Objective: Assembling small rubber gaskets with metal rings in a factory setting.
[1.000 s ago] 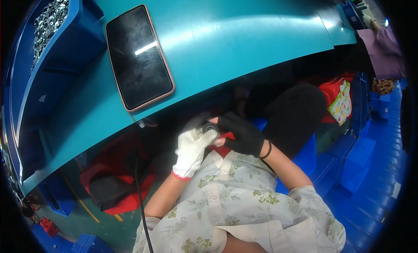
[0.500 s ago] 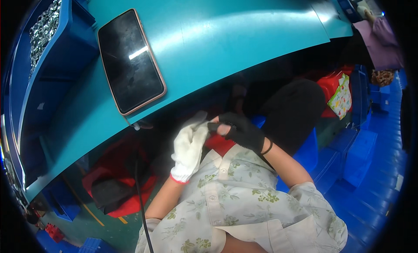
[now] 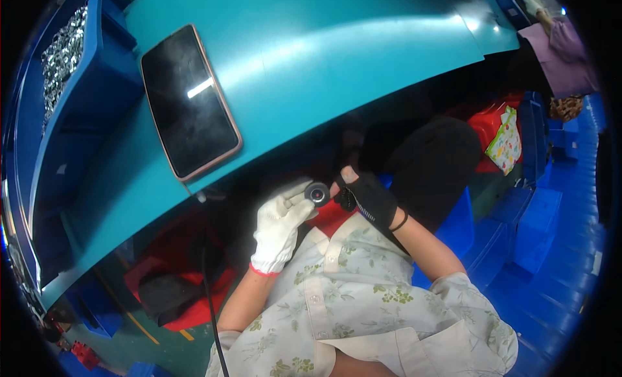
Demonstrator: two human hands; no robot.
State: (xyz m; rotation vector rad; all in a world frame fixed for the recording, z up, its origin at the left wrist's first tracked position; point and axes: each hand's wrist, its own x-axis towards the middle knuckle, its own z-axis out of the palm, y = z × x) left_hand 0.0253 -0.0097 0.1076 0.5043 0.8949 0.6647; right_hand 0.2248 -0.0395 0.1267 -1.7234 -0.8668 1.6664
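My left hand [image 3: 277, 224], in a white knitted glove with a red-edged cuff, pinches a small round black part [image 3: 317, 194] with a paler ring and a dark centre. Its exact kind cannot be made out. Just to the right is my right hand [image 3: 370, 199], in a black glove that leaves the fingertips bare. Its thumb stands up, away from the half-curled fingers, and one fingertip is close beside the round part; whether they touch is unclear. Both hands are above my lap, below the table's near edge.
On the teal table [image 3: 291, 72] lies a phone [image 3: 189, 105] with a pinkish case. A blue bin [image 3: 97, 72] of small shiny metal pieces [image 3: 63, 59] stands at left. Blue crates [image 3: 528, 224] and a red stool [image 3: 486, 127] are at right. Another person's purple sleeve [image 3: 567, 40] shows far right.
My hands have drawn slightly apart. The round part now shows in my left fingers, its face visible, and my right thumb has lifted. The view has shifted slightly.
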